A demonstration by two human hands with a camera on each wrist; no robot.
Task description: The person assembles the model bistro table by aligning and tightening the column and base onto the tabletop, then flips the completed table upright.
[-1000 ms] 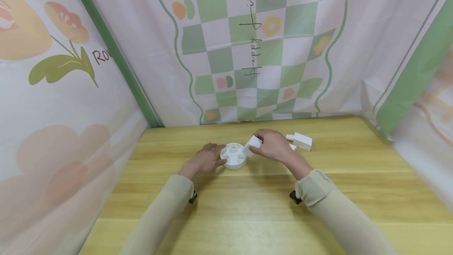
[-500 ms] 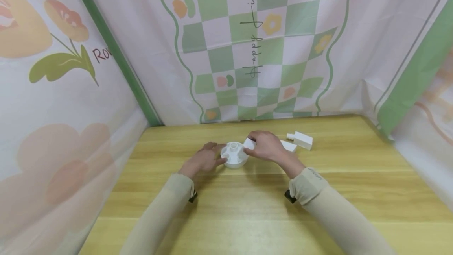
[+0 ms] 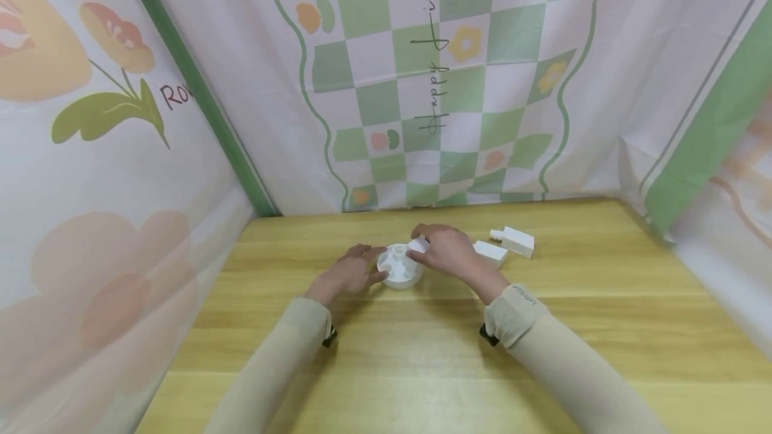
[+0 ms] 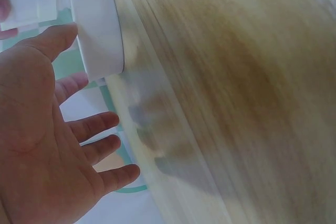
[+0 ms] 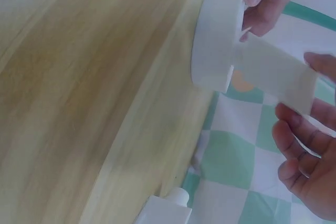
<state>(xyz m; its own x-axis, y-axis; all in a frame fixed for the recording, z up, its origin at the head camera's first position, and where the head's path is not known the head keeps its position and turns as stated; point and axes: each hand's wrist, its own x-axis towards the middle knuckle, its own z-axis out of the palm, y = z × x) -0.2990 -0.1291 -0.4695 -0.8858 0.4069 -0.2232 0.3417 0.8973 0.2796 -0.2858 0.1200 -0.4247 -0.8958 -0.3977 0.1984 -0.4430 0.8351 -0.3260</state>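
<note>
A round white base (image 3: 401, 280) with several round sockets in its top lies flat on the table. At its left side, my left hand (image 3: 346, 274) touches the rim with thumb and index finger; the other fingers (image 4: 100, 150) extend straight and apart from it. My right hand (image 3: 447, 251) pinches the upper end of a white rectangular block (image 5: 275, 72) between thumb and fingertips. That block leans over the right part of the base, its lower end meeting the top. Whether its end sits inside a socket is hidden.
Two more white blocks lie right of the right hand: a near one (image 3: 490, 253) partly behind the wrist, and a farther one (image 3: 519, 242) with a narrow ribbed peg. The wooden table (image 3: 398, 367) ends at a printed curtain (image 3: 416, 153) behind and at both sides.
My right hand has moved left with the white block, bringing it onto the base and uncovering the near loose block. My left hand has stayed at the base's rim.
</note>
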